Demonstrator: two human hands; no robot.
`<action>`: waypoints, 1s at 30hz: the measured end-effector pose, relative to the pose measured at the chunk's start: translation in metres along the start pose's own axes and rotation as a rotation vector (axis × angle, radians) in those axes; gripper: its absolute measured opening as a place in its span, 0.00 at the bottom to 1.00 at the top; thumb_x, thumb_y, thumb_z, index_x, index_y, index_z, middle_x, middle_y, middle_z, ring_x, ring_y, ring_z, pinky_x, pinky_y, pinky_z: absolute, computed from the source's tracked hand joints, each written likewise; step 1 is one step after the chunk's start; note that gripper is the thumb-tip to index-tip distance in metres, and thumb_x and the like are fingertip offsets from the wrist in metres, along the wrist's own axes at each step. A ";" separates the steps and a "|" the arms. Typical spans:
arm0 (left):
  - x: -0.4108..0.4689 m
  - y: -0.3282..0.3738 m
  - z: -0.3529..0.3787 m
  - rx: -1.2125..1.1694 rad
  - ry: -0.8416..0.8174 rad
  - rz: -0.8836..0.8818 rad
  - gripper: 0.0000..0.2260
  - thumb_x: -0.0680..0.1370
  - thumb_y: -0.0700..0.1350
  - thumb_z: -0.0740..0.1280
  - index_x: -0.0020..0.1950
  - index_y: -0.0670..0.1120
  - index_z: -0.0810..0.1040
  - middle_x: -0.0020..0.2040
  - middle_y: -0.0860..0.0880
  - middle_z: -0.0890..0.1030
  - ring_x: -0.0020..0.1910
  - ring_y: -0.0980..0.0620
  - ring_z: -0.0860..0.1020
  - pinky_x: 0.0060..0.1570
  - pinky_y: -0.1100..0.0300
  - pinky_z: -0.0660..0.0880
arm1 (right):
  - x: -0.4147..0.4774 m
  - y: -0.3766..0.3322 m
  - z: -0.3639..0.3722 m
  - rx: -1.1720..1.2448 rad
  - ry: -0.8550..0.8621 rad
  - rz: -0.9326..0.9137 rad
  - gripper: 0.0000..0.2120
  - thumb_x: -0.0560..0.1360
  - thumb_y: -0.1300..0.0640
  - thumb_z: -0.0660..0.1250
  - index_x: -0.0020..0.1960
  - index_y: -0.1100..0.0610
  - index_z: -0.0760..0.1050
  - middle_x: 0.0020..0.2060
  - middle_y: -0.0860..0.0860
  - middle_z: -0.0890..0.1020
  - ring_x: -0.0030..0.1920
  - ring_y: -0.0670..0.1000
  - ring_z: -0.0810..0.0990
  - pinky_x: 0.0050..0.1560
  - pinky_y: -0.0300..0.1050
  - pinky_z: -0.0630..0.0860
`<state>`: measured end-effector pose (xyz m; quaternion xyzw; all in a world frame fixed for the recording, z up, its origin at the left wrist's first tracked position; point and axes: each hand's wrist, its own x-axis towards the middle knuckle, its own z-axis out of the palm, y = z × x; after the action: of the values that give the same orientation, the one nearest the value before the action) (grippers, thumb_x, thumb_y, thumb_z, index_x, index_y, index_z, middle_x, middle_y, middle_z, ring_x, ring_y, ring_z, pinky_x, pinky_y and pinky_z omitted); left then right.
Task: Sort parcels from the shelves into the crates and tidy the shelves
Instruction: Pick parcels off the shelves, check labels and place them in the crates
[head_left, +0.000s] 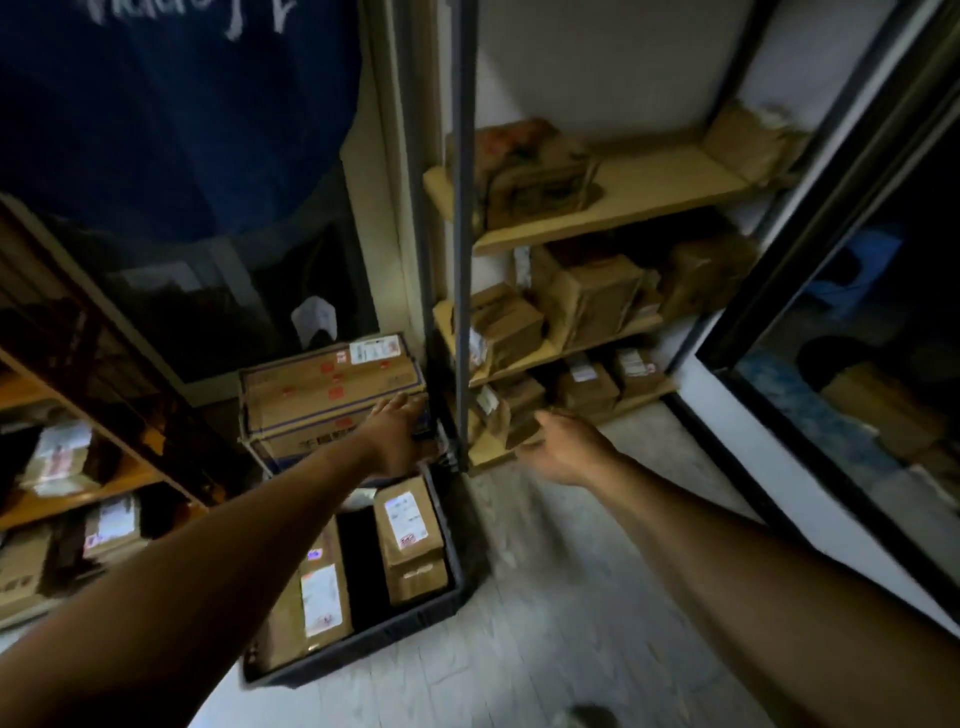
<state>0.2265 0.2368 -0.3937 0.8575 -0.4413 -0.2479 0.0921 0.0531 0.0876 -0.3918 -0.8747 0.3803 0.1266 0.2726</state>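
Note:
A dark plastic crate (415, 618) stands on the floor with brown cardboard parcels in it, one with a white label (408, 525) on the right and another (319, 597) on the left. My left hand (397, 434) reaches over the crate's far end, fingers spread, beside a large taped carton (327, 387). My right hand (563, 441) is stretched out open in front of the lowest shelf (488, 449) of a wooden rack, close to a small parcel (511, 410), holding nothing. The view is blurred.
The rack's upper shelves (649, 197) hold several more brown parcels. A grey metal post (462, 260) stands at the rack's front corner. Another shelf unit with parcels (57, 457) is at the left. A dark glass door (857, 364) is at the right. The floor is pale planks.

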 end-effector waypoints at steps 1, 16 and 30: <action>0.007 0.019 -0.006 0.015 0.016 0.010 0.35 0.77 0.54 0.65 0.78 0.46 0.51 0.78 0.42 0.52 0.77 0.43 0.51 0.73 0.56 0.51 | -0.002 0.012 -0.017 0.000 0.013 -0.001 0.26 0.74 0.41 0.63 0.69 0.50 0.68 0.67 0.53 0.72 0.64 0.57 0.73 0.61 0.52 0.73; 0.121 0.191 -0.081 -0.081 0.133 0.037 0.35 0.77 0.55 0.65 0.78 0.53 0.49 0.79 0.46 0.47 0.77 0.42 0.47 0.74 0.44 0.52 | 0.031 0.122 -0.205 0.090 0.178 -0.071 0.29 0.77 0.45 0.63 0.74 0.54 0.61 0.71 0.54 0.66 0.67 0.56 0.69 0.61 0.47 0.71; 0.286 0.172 -0.155 -0.213 0.475 -0.040 0.37 0.74 0.54 0.68 0.78 0.53 0.52 0.78 0.46 0.47 0.75 0.39 0.50 0.72 0.43 0.58 | 0.224 0.072 -0.295 0.193 0.137 -0.112 0.30 0.77 0.46 0.64 0.75 0.51 0.58 0.70 0.53 0.67 0.66 0.56 0.70 0.61 0.50 0.73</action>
<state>0.3225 -0.1042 -0.2939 0.8856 -0.3617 -0.0863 0.2781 0.1565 -0.2559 -0.2735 -0.8709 0.3591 0.0138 0.3353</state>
